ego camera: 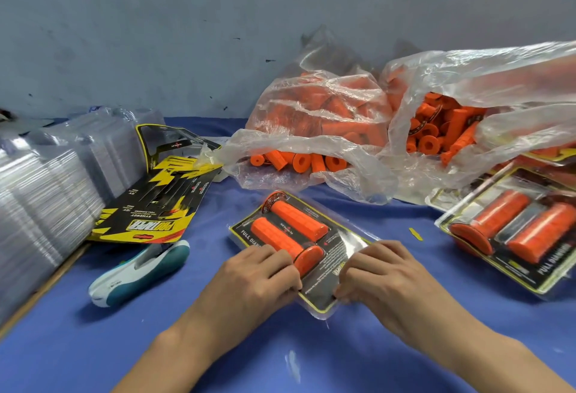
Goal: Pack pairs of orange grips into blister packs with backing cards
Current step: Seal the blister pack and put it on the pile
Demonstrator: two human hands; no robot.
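Left hand [261,274]: fingers [282,260] curled onto the pack [321,299], gripping its near-left edge. Right hand [386,271]: fingers curled, pinching the near-right edge. Pack lies flat on the tabletop [218,346], holding two grips [297,217] side by side over a black card [338,241]. Left of the pack — a teal-white tool [140,271], loose cards [156,205], stacked blisters [46,199]. Behind it — bags [311,130] of grips. Right of it, filled packs [511,230].
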